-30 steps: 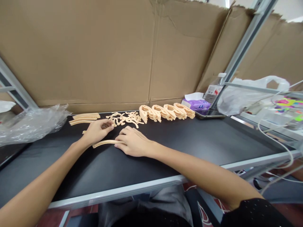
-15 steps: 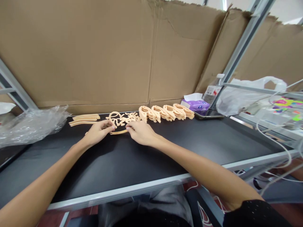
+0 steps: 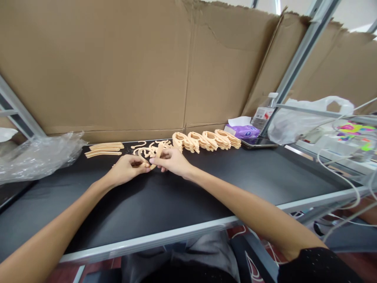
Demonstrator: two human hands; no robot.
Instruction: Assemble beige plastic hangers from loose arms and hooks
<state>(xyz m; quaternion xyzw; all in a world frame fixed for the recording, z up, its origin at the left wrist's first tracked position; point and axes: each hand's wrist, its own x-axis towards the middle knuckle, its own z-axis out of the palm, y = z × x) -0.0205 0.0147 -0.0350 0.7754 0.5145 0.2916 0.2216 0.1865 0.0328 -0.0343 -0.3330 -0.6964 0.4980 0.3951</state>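
Note:
My left hand (image 3: 126, 169) and my right hand (image 3: 172, 161) meet over the black table top (image 3: 182, 196), fingertips pinched together on thin peach-coloured curved pieces (image 3: 149, 159). The left fingers grip a small hooked piece; the right fingers pinch a curved strip next to it. Just behind the hands lies a loose heap of small hook-shaped pieces (image 3: 153, 146). A row of stacked peach loops (image 3: 206, 140) runs to the right of the heap. A small stack of long curved strips (image 3: 104, 148) lies to the left.
Tall cardboard sheets (image 3: 147, 67) wall off the back. Crumpled clear plastic (image 3: 35, 155) sits at the left. At the right stand a purple tissue pack (image 3: 241, 129), a phone (image 3: 259, 143), a water bottle (image 3: 263, 114), a white bag (image 3: 309, 118) and cables (image 3: 338, 173).
Both hands moved from the near table up to the heap of pieces. The long strip that lay flat under the right hand was lifted and brought to the left hand's piece.

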